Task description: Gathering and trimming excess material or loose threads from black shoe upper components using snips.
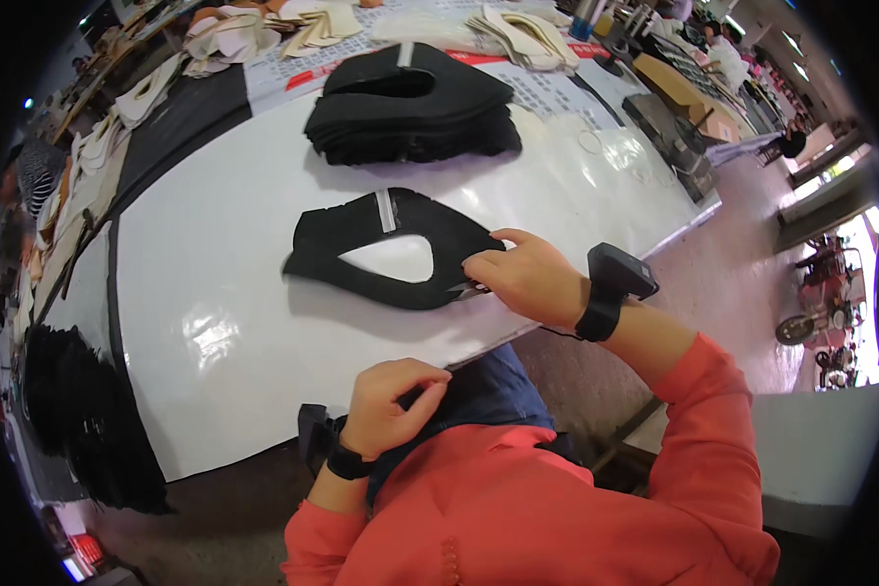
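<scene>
A black shoe upper (342,227) lies flat on the white tabletop, with a pale strip across its top and a rounded opening in its middle. My right hand (527,278) is closed on the upper's right end, fingers over the edge. Under those fingers a small dark pointed thing with a glint (471,287) shows; its kind is hidden. My left hand (396,405) is at the table's near edge, apart from the upper, with fingers curled and thumb meeting the fingertips. I see nothing between them. Just beyond lies a thick stack of similar black uppers (415,117).
The white tabletop (205,264) ends close to my body. Dark fibrous material (78,410) hangs at the left edge. Pale cut pieces (225,39) lie at the far side, with a cardboard box (689,98) and dark metal device (669,142) at the right.
</scene>
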A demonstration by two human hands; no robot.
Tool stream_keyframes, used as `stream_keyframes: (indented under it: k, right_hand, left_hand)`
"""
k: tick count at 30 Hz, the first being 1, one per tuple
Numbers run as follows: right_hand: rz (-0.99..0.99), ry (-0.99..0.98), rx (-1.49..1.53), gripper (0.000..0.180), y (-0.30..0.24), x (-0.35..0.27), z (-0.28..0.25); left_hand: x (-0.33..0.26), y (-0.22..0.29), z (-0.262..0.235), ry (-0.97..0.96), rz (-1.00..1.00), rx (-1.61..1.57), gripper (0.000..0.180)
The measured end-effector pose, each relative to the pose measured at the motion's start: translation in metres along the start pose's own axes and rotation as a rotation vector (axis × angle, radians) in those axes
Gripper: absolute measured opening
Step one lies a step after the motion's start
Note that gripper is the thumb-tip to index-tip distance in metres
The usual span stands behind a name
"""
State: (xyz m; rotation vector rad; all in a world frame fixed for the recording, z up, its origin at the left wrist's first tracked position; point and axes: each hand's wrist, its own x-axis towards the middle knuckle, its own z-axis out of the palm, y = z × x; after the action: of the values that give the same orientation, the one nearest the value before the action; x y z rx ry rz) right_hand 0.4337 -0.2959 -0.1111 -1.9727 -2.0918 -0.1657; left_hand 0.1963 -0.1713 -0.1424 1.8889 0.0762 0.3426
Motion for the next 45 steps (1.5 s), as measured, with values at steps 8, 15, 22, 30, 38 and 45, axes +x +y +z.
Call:
stream_keyframes:
  k: [8, 15, 22, 30, 38, 45]
  right_hand:
    - [0.458, 0.278, 0.273, 0.015, 0.074, -0.059, -0.009]
    - [1.367, 0.655, 0.040, 0.026, 0.206, -0.161, -0.024]
    - [1.340, 0.539, -0.202, 0.030, 0.237, -0.179, -0.027]
    - [1.252, 0.519, -0.170, 0.022, 0.240, -0.155, -0.016]
    - [0.630, 0.633, -0.321, 0.013, 0.154, -0.110, -0.021]
    - [0.399, 0.481, -0.040, 0.019, 0.076, -0.059, -0.018]
  left_hand:
    - [-0.003, -0.007, 0.008, 0.270, 0.069, 0.120, 0.018]
    - [-0.003, -0.006, 0.011, 0.221, -0.039, 0.014, 0.021]
    - [-0.003, -0.006, 0.007, 0.194, -0.080, -0.022, 0.022]
    - [-0.002, -0.005, 0.009, 0.224, -0.101, -0.067, 0.021]
    - [-0.006, -0.008, 0.009, 0.236, -0.096, -0.091, 0.017]
    - [-0.009, -0.005, 0.009, 0.247, -0.069, -0.126, 0.018]
